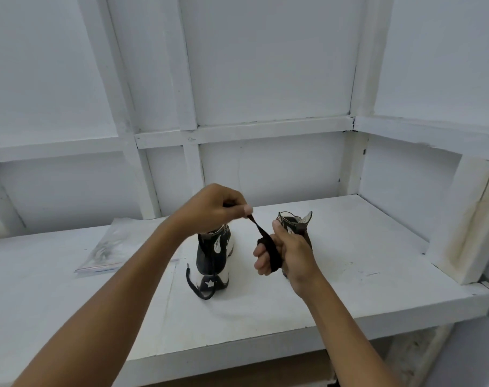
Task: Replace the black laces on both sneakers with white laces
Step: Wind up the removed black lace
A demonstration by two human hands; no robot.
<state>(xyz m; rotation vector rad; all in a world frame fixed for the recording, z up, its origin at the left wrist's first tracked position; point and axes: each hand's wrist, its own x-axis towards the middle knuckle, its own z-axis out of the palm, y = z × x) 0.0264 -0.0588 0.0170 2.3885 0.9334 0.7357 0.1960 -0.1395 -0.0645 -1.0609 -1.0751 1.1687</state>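
Two hands hold one black lace [269, 250] above the table [349, 289].
Left hand [215, 208] pinches its end between thumb and forefinger, while the right hand [285, 255] has it wound round curled fingers, so it slants down to the right. Below, a sneaker [214, 255] stands heel to camera, toe away, with another lace [191, 286] trailing at its heel. The second sneaker [296, 222] stands just behind the right hand.

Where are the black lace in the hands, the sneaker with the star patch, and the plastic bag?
black lace [271, 254]: head view, on the wound coil.
sneaker with the star patch [208, 255]: head view, on its black upper.
plastic bag [109, 247]: head view, on its middle.
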